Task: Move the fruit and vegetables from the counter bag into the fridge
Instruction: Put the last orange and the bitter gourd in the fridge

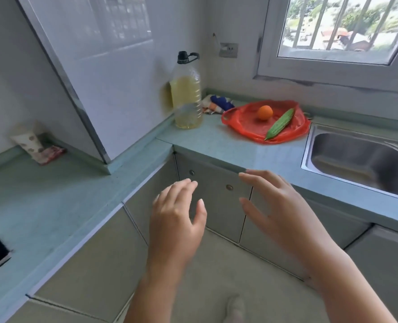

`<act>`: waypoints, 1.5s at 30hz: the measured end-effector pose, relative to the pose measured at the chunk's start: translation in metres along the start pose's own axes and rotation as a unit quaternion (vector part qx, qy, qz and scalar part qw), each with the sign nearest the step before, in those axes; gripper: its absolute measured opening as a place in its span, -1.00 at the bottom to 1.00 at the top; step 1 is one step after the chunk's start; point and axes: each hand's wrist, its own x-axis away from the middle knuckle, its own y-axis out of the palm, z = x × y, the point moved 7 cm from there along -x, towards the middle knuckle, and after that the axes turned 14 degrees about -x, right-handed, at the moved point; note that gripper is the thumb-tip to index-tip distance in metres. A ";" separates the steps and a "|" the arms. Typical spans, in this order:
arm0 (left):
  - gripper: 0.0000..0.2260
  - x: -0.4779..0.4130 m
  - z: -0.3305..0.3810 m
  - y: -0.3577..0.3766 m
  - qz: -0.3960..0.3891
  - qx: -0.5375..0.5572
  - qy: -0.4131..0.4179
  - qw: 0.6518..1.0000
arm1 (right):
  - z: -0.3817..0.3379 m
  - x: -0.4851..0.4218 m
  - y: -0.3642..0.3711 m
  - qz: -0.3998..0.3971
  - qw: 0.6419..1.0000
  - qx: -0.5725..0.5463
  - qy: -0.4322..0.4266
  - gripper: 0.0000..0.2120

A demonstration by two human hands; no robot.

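The green counter point(216, 148) is long and smooth, so round food could roll along it and off the edge. The sink point(356, 159) is set into it on the right, and food that slips that way might drop in. The big bottle point(187, 96) of yellow liquid stands by the wall, and a fast reach could bump it. The red bag point(244, 128) lies flat and open on the counter between the bottle and the sink. It looks thin, so tugging it might tip the food off. The left hand point(177, 215) and right hand point(275, 206) are low by the cupboards, well apart from the bag, fingers loose and spread, holding nothing. The long green vegetable point(279, 124) lies on the bag and could slide. The little orange point(265, 112) sits near it and would likely roll first. No fridge shows here.
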 end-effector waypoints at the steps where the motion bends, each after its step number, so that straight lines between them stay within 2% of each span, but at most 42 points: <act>1: -0.65 -0.014 0.005 0.016 -0.006 0.006 0.008 1.000 | 0.013 -0.012 -0.003 0.006 1.000 0.000 0.010 -0.60; 8: -0.61 -0.138 0.059 0.112 -0.056 0.041 0.079 0.994 | 0.107 -0.112 -0.039 0.063 0.997 0.018 0.045 -0.66; 12: -0.63 -0.201 0.081 0.157 -0.067 0.076 0.093 0.991 | 0.159 -0.161 -0.057 0.073 0.995 0.042 0.055 -0.61; 23: -0.61 -0.285 0.097 0.297 -0.120 0.139 0.112 0.977 | 0.285 -0.230 -0.061 0.070 0.982 0.060 0.163 -0.59; 28: -0.68 -0.333 0.087 0.366 -0.149 0.176 0.117 0.966 | 0.331 -0.275 -0.046 0.076 0.975 0.066 0.198 -0.55; 40: -0.53 -0.437 0.079 0.533 -0.252 0.225 0.131 0.932 | 0.456 -0.370 -0.006 0.089 0.926 0.061 0.361 -0.44; 45: -0.65 -0.452 0.091 0.591 -0.289 0.206 0.164 0.921 | 0.511 -0.387 0.007 0.102 0.898 0.036 0.426 -0.41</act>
